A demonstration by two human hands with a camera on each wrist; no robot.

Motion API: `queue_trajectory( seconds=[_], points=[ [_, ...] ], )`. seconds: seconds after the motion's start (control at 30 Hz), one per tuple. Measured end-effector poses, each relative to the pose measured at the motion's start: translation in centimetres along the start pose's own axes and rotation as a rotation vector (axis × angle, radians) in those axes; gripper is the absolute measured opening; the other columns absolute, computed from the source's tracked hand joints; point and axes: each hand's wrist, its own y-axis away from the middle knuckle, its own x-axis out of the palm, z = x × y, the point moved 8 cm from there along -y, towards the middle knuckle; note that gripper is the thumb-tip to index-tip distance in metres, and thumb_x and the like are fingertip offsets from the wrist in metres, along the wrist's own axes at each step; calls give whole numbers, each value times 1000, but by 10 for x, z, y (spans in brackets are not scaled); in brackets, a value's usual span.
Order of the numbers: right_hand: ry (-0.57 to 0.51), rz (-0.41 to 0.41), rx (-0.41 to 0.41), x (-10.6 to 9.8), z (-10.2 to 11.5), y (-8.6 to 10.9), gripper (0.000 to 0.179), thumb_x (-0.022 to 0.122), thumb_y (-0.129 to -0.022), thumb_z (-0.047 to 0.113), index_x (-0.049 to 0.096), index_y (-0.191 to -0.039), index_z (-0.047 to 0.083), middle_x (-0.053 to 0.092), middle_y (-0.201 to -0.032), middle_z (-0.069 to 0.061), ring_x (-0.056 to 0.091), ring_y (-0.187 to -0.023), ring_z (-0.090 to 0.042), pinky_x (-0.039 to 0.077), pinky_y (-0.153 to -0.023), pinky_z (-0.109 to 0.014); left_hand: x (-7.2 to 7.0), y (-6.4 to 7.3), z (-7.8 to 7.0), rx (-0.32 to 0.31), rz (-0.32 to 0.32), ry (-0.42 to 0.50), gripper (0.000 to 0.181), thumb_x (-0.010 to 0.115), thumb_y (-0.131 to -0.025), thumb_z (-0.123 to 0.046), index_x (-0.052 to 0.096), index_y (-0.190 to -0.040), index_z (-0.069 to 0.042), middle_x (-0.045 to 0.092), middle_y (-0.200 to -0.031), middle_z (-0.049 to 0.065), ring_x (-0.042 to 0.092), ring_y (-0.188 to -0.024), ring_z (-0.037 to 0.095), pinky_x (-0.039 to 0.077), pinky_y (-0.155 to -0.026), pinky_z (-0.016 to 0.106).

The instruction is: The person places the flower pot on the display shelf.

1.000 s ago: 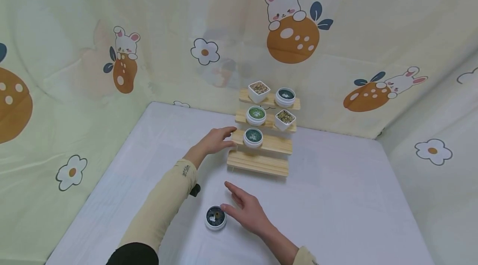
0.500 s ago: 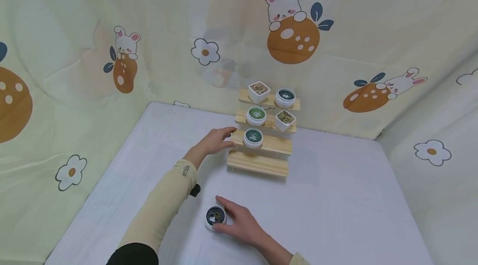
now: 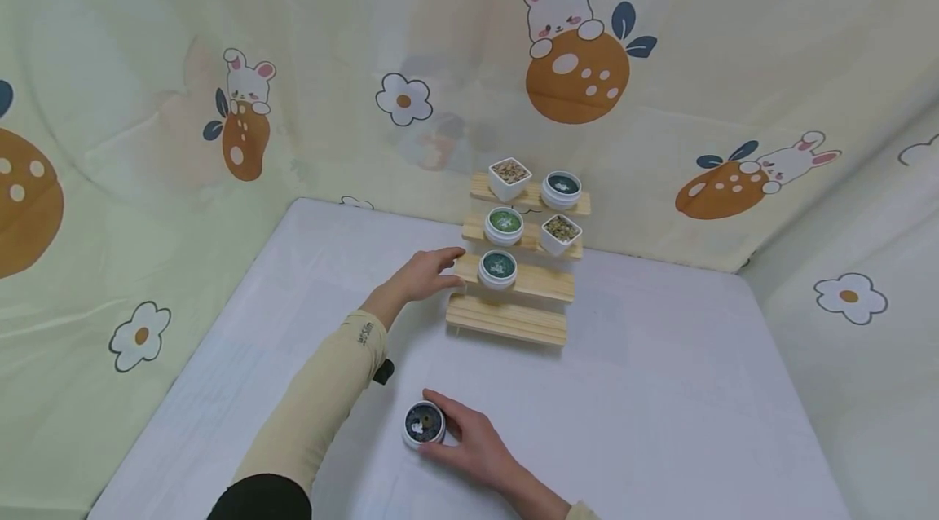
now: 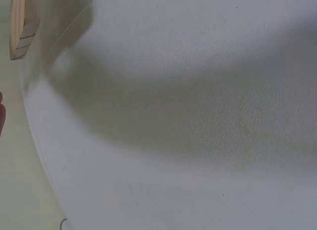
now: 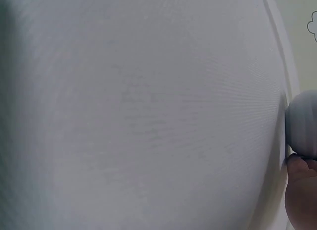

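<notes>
In the head view, my right hand [image 3: 473, 442] holds a small round white jar [image 3: 424, 423] with a dark speckled top, thumb and fingers on its near and far sides. The right wrist view shows the jar [image 5: 302, 123] only in part, beside the right thumb [image 5: 301, 195]. My left hand [image 3: 418, 275] grips the left end of a stepped wooden stand [image 3: 543, 281] at its third tier, fingers behind and thumb in front. In the left wrist view, a corner of the stand [image 4: 22, 31] appears, with the left hand barely in frame.
The stand's upper tiers bear two square white pots with granules [image 3: 509, 174] [image 3: 561, 229], and round jars with green [image 3: 504, 222] and dark tops [image 3: 562, 186]. A teal-topped jar [image 3: 497, 267] sits on the third tier. Printed curtain [image 3: 323, 96] surrounds the white table [image 3: 660, 381].
My right hand has moved down and left to the dark-topped jar and closed its thumb and fingers around it. The left hand and the stand have stayed where they were.
</notes>
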Motion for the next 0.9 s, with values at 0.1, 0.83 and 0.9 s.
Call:
queue_trajectory(
  seconds=[0.1,0.83,0.9],
  points=[
    [-66,-5,13,1,-2,0,69,80,-83,22,50,-141,1,53,-141,-12,49,-131,-25,43,-105,-24,0,0,-1,3,-3,-3,66,65,-95,-31,38,-150,-6,44,-150,12,50,-131,29,42,-109,39],
    [-177,-15,52,-4,29,2,64,77,-81,-1,47,-138,-10,50,-140,-26,48,-129,-38,44,-103,-37,2,-2,2,-8,4,-2,65,65,-96,-31,37,-150,-8,44,-150,11,49,-132,27,42,-109,37],
    [-183,-13,52,-3,29,2,65,77,-81,-1,47,-138,-10,49,-140,-26,47,-129,-38,44,-103,-37,2,-2,2,-4,3,-6,65,65,-96,-31,38,-150,-7,44,-150,11,49,-132,27,42,-109,37]
  ],
)
